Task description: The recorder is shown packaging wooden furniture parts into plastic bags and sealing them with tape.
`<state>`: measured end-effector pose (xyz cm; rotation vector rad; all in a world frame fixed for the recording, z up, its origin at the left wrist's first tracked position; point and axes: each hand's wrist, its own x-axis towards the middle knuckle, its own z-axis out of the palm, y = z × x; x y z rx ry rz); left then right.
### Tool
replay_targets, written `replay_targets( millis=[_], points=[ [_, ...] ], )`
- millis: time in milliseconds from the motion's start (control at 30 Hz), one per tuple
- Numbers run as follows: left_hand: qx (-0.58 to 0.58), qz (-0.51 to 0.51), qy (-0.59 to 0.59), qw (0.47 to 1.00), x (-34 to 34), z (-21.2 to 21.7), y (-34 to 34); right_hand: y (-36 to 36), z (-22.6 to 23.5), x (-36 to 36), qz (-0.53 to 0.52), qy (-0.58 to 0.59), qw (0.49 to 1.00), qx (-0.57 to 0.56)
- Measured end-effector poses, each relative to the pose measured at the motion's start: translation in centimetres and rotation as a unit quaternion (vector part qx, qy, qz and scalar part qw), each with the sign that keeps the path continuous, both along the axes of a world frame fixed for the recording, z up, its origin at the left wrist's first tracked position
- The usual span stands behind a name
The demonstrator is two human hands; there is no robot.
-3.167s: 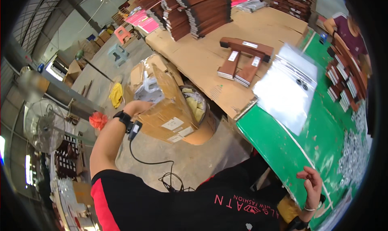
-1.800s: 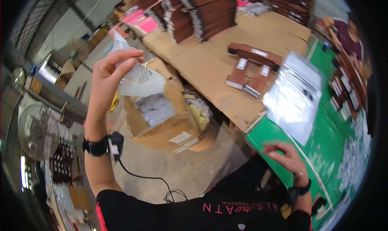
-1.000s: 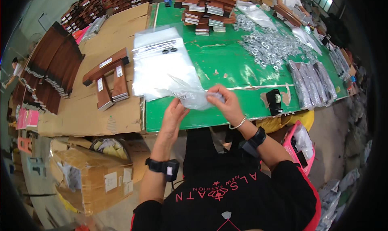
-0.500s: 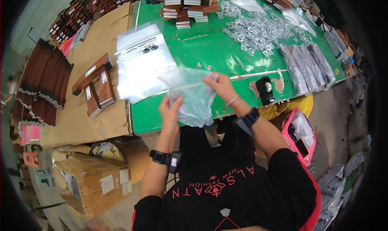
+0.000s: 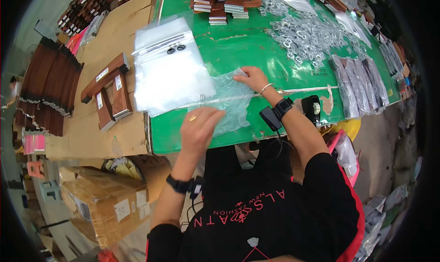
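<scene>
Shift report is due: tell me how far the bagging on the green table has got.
Done: filled bags lie in a row at the table's right. In hand: both hands, left hand and right hand, spread one clear bag flat on the green table. Left: a metal-parts heap and stacked empty bags.

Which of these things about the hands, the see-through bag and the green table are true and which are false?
1. Both hands touch the crinkly clear plastic bag. True: the left hand is on its near edge and the right hand on its far corner.
2. The bag lies on a red table. False: it lies on the green table.
3. A stack of flat clear plastic bags lies to the left of the crinkly one. True.
4. The heap of small silver metal rings is inside the cardboard box. False: it is spread on the green table, beyond the right hand.
5. The brown cardboard box stands on the floor, below the table. True.
</scene>
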<state>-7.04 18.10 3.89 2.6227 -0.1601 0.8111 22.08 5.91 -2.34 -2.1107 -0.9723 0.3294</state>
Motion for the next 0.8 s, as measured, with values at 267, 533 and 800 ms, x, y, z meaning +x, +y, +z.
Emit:
replay_targets(
  millis=[267,533,800],
  points=[
    [0.06,0.222,0.179,0.957,4.3,-7.8,1.2,-2.1,4.1,-2.8,-0.136,-0.176,0.968,0.12],
    [0.068,0.256,0.18,0.947,5.4,-7.7,-0.6,-14.7,2.7,-8.7,-0.016,-0.309,0.947,-0.09],
    [0.035,0.281,0.147,0.948,6.1,-7.8,-2.1,-6.5,4.8,-13.4,0.151,-0.157,0.973,0.081]
  ],
)
